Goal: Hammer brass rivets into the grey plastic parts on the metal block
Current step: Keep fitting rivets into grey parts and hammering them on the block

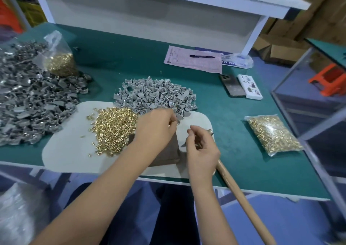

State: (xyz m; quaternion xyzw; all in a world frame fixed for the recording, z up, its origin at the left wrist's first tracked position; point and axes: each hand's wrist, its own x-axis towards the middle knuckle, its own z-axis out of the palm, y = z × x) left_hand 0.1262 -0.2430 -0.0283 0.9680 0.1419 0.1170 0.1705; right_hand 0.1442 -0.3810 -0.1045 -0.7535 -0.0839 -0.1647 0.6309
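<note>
Pinching a grey plastic part (179, 117) at the near edge of the loose grey heap (155, 96), the left hand (156, 127) has its fingers curled round it just above the metal block (164, 156), a dull grey slab mostly hidden under the forearm. The right hand (201, 149) hovers beside it, fingertips drawn together as if on a brass rivet, though the rivet itself is too small to make out. Under that hand lies the hammer (241, 201), its pale wooden handle running off the table edge. Left of the block, on a pale rounded mat (61, 151), sits a mound of shiny loose rivets (114, 130). Judging by the piles, much work remains: the grey heap is large, and a sealed bag of rivets (273, 133) waits at right. The darker, glossier heap (31, 102) at far left may be finished pieces, but that cannot be told
</note>
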